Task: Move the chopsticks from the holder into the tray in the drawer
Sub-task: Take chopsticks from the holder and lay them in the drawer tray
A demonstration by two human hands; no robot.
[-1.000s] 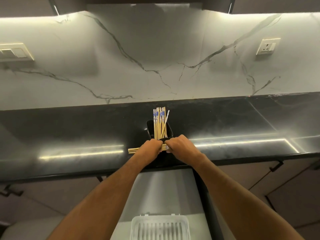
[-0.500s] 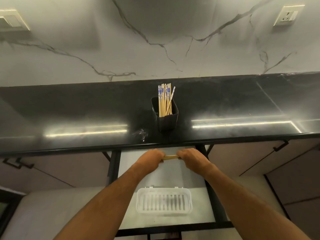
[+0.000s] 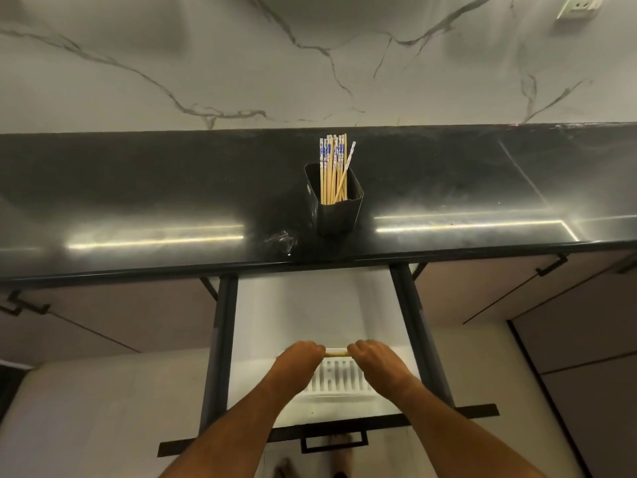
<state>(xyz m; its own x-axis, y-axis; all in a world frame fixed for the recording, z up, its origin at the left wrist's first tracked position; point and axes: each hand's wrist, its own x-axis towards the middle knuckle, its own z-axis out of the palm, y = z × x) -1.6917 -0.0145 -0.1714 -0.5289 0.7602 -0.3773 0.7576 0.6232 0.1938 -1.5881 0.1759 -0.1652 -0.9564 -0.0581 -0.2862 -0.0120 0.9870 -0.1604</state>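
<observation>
Both hands hold a small bundle of pale wooden chopsticks [image 3: 337, 353] level, right above the white slotted plastic tray [image 3: 336, 377] in the open drawer [image 3: 406, 339]. The left hand [image 3: 299, 361] grips one end with fingers curled; the right hand [image 3: 374, 360] grips the other likewise. Beyond the tray, the black square holder [image 3: 336, 215] on the dark countertop [image 3: 138, 201] contains more chopsticks.
</observation>
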